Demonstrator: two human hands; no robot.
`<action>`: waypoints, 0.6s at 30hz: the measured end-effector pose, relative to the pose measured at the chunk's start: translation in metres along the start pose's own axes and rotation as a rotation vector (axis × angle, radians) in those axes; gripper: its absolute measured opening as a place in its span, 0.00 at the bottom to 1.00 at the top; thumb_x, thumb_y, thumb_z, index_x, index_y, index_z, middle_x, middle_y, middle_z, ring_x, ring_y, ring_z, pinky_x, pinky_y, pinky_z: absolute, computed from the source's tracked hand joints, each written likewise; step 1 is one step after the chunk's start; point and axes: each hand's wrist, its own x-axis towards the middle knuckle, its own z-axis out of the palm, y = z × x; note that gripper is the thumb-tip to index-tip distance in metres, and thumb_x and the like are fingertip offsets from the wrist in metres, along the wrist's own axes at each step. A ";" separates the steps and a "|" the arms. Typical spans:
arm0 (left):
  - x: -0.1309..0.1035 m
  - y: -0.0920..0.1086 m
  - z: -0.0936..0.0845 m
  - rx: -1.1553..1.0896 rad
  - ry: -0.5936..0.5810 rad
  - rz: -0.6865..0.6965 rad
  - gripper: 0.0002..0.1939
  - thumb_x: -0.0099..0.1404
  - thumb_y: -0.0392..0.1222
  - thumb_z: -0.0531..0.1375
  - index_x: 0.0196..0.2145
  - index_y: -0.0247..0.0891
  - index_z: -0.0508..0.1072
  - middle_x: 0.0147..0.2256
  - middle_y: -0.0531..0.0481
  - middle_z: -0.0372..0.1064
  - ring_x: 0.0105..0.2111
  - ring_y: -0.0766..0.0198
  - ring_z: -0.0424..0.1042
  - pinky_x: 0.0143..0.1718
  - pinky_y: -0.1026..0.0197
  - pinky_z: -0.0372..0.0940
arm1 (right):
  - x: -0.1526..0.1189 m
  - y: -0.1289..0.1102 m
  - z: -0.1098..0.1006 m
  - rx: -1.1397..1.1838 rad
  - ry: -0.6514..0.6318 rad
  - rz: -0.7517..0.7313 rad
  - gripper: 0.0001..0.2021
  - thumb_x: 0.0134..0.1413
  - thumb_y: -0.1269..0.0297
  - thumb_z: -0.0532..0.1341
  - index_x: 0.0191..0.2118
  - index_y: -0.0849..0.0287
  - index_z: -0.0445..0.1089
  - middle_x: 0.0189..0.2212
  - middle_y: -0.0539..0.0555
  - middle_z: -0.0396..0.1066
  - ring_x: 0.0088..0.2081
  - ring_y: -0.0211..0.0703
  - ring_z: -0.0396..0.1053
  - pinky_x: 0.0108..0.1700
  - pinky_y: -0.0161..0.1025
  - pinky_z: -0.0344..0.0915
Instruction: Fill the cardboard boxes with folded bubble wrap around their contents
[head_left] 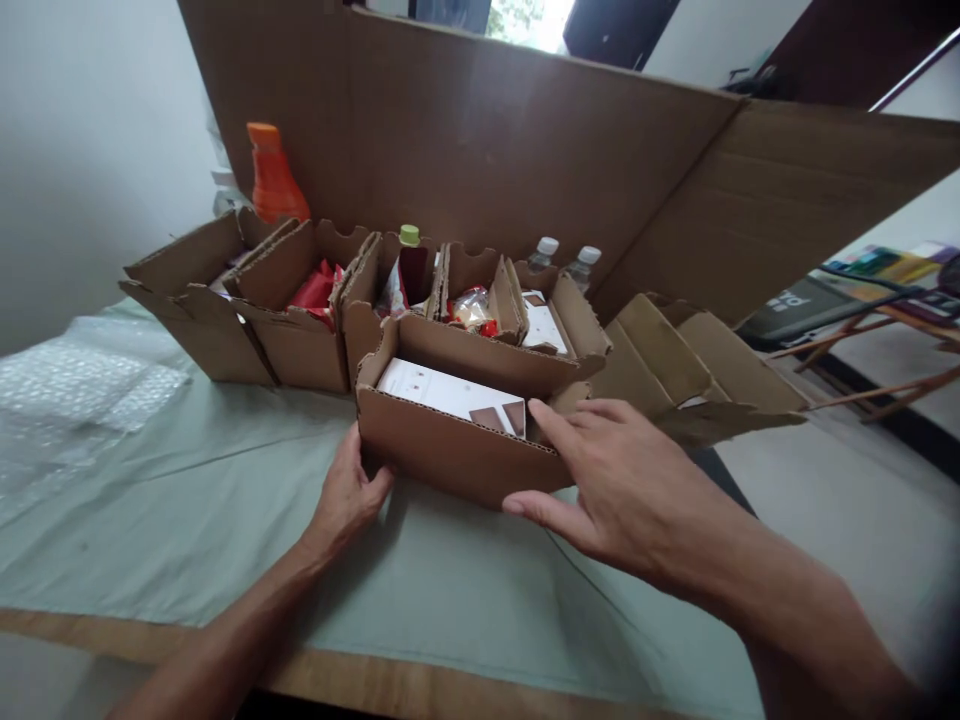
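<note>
A small open cardboard bin (457,450) sits at the front of the row, tilted slightly in view. Inside it lies a white carton with brown squares printed at one end (442,392). My left hand (349,495) grips the bin's left end, its thumb at the front and the other fingers mostly hidden behind the corner. My right hand (615,475) straddles the bin's right end. Its index fingertip is over the rim beside the carton's printed end, and its thumb is outside the front wall.
Behind stand several cardboard bins (300,345) holding packets and cartons. An orange bottle (274,175) and two white-capped bottles (581,265) stand before a tall cardboard panel (480,130). Bubble wrap (82,400) lies left on the green cloth (225,520). More bins (697,370) lean at right.
</note>
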 end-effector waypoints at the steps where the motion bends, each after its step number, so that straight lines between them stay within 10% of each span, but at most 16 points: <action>1: 0.001 0.000 -0.001 0.021 -0.002 0.007 0.23 0.58 0.38 0.61 0.52 0.40 0.70 0.36 0.49 0.71 0.24 0.66 0.61 0.25 0.59 0.61 | 0.008 0.000 0.003 0.010 -0.055 0.004 0.35 0.50 0.32 0.67 0.53 0.58 0.75 0.33 0.61 0.77 0.39 0.62 0.74 0.43 0.56 0.70; 6: 0.002 -0.002 -0.004 0.078 0.019 0.048 0.18 0.58 0.39 0.62 0.48 0.41 0.70 0.33 0.51 0.69 0.22 0.67 0.58 0.23 0.59 0.57 | 0.005 0.003 0.005 0.142 -0.044 0.010 0.38 0.51 0.37 0.68 0.62 0.55 0.70 0.44 0.61 0.79 0.44 0.63 0.75 0.45 0.56 0.71; 10: 0.001 -0.006 -0.004 0.104 0.016 0.032 0.17 0.59 0.40 0.62 0.47 0.41 0.71 0.32 0.52 0.68 0.22 0.66 0.58 0.24 0.59 0.57 | -0.045 -0.002 0.006 0.200 0.348 0.166 0.35 0.57 0.41 0.67 0.67 0.45 0.66 0.60 0.58 0.73 0.61 0.70 0.68 0.64 0.66 0.60; 13: 0.001 -0.007 -0.003 0.109 0.000 0.007 0.18 0.59 0.42 0.61 0.48 0.40 0.70 0.32 0.51 0.68 0.23 0.65 0.59 0.27 0.57 0.58 | -0.077 -0.007 0.032 0.295 0.554 0.487 0.32 0.62 0.45 0.64 0.69 0.43 0.62 0.59 0.58 0.73 0.58 0.65 0.71 0.60 0.64 0.66; 18: -0.001 -0.002 0.002 0.092 0.016 -0.011 0.23 0.59 0.40 0.62 0.53 0.40 0.70 0.38 0.47 0.72 0.34 0.57 0.68 0.39 0.51 0.66 | -0.070 -0.014 0.091 0.684 0.280 0.581 0.32 0.55 0.40 0.65 0.59 0.55 0.68 0.50 0.61 0.77 0.46 0.57 0.77 0.48 0.52 0.74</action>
